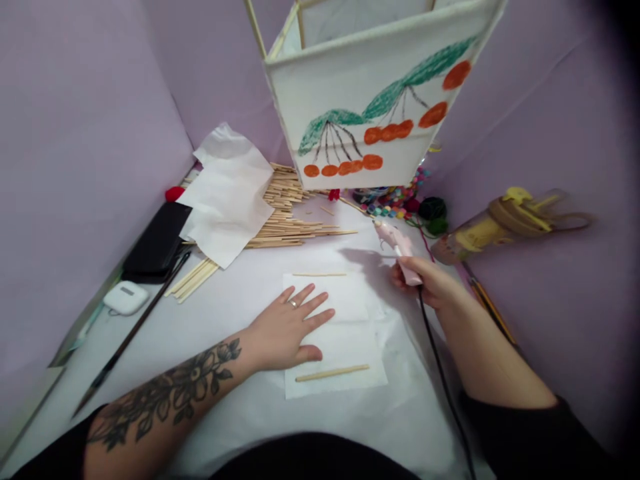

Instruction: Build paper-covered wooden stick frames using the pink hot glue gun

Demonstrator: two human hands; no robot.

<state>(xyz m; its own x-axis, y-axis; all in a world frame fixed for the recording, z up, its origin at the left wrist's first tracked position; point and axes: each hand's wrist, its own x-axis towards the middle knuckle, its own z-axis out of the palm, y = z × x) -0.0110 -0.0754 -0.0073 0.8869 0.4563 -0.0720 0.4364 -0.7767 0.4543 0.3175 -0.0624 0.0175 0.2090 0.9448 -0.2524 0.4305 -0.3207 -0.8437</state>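
Observation:
My left hand (293, 325) lies flat with its fingers spread on a white paper sheet (345, 343). One thin wooden stick (320, 275) lies along the sheet's far edge, and a thicker wooden stick (333, 373) lies near its close edge. Wrapped around a pink hot glue gun (399, 245) is my right hand (423, 277), to the right of the sheet. The gun's nozzle points away from me and to the left, clear of both sticks. A black cord (440, 367) runs down from its handle.
A paper-covered frame with painted cherries (370, 127) looms over the back. Behind are a pile of sticks (290, 217) and crumpled paper (230, 193). At left are a black case (157, 240), a white earbud case (125, 297) and a brush (135, 333); at right, a yellow-lidded cup (500, 223).

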